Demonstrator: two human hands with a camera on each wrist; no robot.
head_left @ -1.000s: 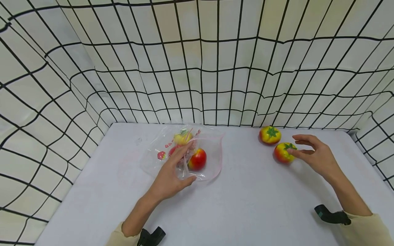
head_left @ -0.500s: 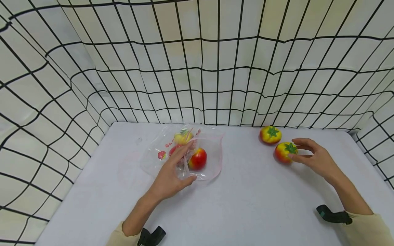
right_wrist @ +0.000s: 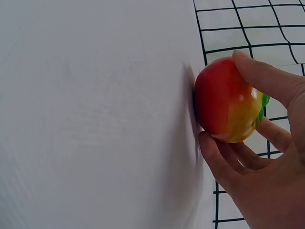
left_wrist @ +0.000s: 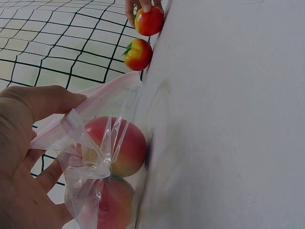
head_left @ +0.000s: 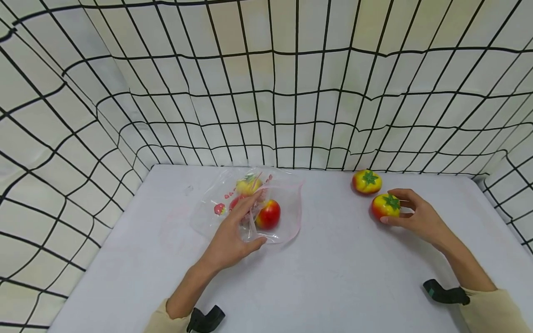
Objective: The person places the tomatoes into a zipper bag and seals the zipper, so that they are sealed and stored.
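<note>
Fruit (head_left: 382, 209) well right of the bag (head_left: 292, 223) is now held between thumb and fingers of my right hand (head_left: 418, 223), the thumb having moved round its near side, so the grip looks made; my left hand (head_left: 230, 244) stays spread wide against the bag

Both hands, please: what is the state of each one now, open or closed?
Left hand: open, touching the clear plastic bag.
Right hand: closed around the nearer red-and-yellow fruit.
</note>
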